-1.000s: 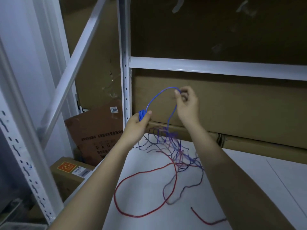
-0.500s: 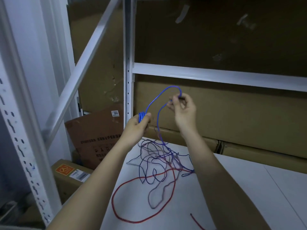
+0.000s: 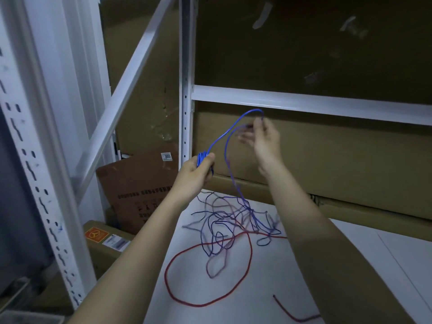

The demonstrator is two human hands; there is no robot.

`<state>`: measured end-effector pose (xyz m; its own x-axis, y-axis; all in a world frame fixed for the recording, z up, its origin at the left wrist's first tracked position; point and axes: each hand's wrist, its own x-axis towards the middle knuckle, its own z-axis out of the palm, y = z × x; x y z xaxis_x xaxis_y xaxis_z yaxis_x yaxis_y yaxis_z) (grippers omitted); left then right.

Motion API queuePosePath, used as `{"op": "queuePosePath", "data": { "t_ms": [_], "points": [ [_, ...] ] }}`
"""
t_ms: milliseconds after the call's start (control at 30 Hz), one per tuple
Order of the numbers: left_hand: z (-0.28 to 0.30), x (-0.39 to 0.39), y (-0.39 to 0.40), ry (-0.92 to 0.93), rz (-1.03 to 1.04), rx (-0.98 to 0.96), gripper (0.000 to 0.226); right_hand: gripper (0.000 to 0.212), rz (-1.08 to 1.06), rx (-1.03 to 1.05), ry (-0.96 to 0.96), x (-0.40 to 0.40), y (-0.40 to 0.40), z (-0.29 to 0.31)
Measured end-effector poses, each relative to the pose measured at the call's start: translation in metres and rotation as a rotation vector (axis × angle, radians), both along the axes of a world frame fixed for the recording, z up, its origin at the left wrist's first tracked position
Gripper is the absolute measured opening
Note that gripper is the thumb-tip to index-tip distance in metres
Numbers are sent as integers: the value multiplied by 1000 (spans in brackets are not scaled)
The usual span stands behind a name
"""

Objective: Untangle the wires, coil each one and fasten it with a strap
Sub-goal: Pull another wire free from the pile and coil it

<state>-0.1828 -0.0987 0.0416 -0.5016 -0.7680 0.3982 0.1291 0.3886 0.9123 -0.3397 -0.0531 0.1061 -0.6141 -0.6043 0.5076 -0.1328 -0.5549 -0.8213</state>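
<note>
On the white desk point(image 3: 304, 265) a thick red wire point(image 3: 250, 253) lies nearest in a broad loop, and beyond it a thin blue wire point(image 3: 230, 164) rises out of a loose tangle of blue and purplish strands point(image 3: 224, 220) — up to both raised hands. The left hand point(image 3: 195, 175) is closed around a small blue coil point(image 3: 203, 158), while the right hand point(image 3: 265, 140) pinches the wire's arch at its fingertips, other fingers spread and blurred. Behind stand white perforated rack uprights point(image 3: 185, 90), a crossbeam point(image 3: 304, 102) and matte brown cardboard boxes point(image 3: 327, 155) — one leaning carton point(image 3: 138, 185) bears a label.
</note>
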Motion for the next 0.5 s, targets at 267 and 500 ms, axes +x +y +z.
{"op": "queuePosePath", "data": {
  "t_ms": [267, 500],
  "points": [
    [-3, 3, 8, -35, -131, 62, 36, 29, -295, 183, 103, -27, 15, -53],
    [-29, 18, 17, -5, -419, 351, 46, 27, -418, 284, 481, -27, 25, -77]
  ]
}}
